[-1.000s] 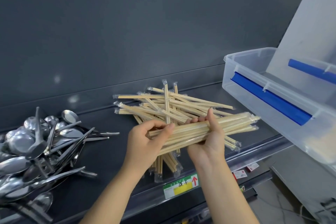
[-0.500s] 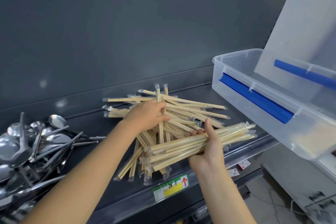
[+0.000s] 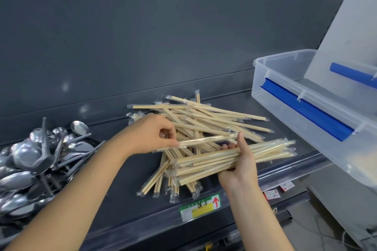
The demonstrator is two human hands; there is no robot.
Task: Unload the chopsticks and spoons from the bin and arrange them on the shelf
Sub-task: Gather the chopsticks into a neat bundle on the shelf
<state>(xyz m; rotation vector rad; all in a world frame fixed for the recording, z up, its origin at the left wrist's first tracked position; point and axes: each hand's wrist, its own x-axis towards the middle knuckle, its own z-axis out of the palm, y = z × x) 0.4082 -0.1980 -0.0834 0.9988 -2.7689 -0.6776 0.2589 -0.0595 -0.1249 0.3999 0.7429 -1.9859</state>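
A loose pile of wrapped wooden chopsticks [image 3: 206,116] lies on the dark shelf [image 3: 126,171]. My right hand [image 3: 238,167] grips a neat bundle of chopsticks [image 3: 265,153] just above the shelf's front edge, ends pointing right. My left hand [image 3: 151,134] pinches a single wrapped chopstick pair [image 3: 208,140] by its left end, lifted over the pile and lying toward the bundle. A heap of metal spoons [image 3: 36,159] sits at the shelf's left end. The clear plastic bin [image 3: 289,96] with blue clips stands at the right.
The shelf's dark back panel [image 3: 163,36] rises behind the pile. A price-label strip [image 3: 201,206] with a green and yellow tag runs along the front rail. The bin's lid [image 3: 350,26] leans upright at the far right. Floor shows below right.
My left hand left the bundle, reached into the pile and now lifts one wrapped pair out toward the bundle. My right hand keeps holding the bundle in about the same place.
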